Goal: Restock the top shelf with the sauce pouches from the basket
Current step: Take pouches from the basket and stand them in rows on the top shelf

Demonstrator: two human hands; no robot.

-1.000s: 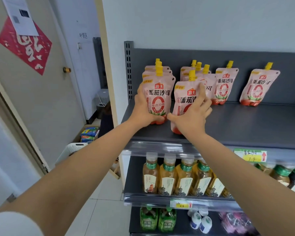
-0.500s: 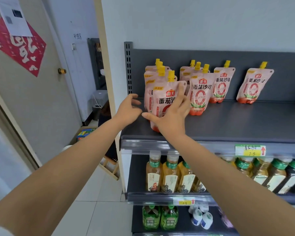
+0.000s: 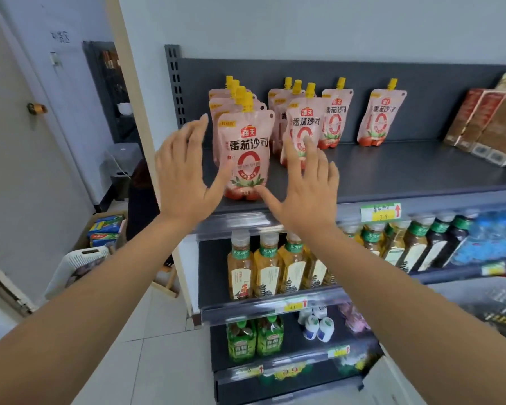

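Dark top shelf [image 3: 392, 171] carries the front sauce pouch [image 3: 246, 153] upright, spout up, between 2 spread hands: left hand [image 3: 184, 176] and right hand [image 3: 307, 188], fingers [image 3: 289, 159] straight, holding nothing. White basket [image 3: 76, 264] sits low left, nearer the left hand.

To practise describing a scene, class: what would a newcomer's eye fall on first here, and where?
Two open hands, the left hand and the right hand, spread either side of a pink sauce pouch standing upright at the front of the dark top shelf. More yellow-capped pouches stand in rows behind it, and amber bottles line the shelf below.
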